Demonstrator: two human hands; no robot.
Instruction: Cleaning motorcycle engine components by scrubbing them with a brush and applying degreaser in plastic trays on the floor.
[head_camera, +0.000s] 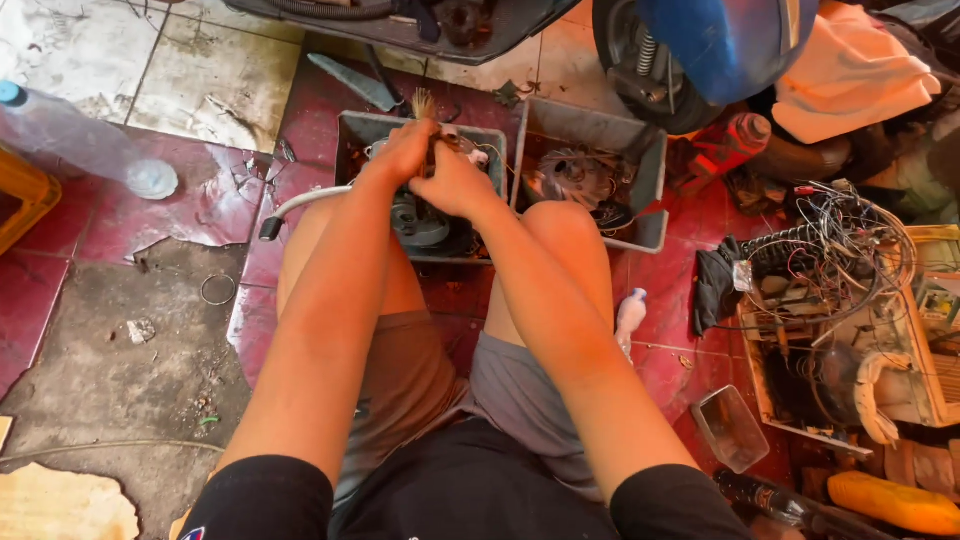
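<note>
Two bare hands meet over the grey rectangular plastic tray (360, 130) on the red tiled floor (60, 290). Left hand (402, 152) and right hand (455, 185) have fingers clamped on a small brush with tan bristles (424, 103). Oily skin could let it slip into the dark round engine part (420, 222) below; the second grey tray (650, 170) beyond could catch splashes.

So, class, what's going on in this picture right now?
A person sits on a worn red tiled floor with both hands over a grey rectangular metal tray of dark greasy machine parts. The left hand grips a bristly brush; the right hand closes on a small part there, hidden by the fingers.
</note>
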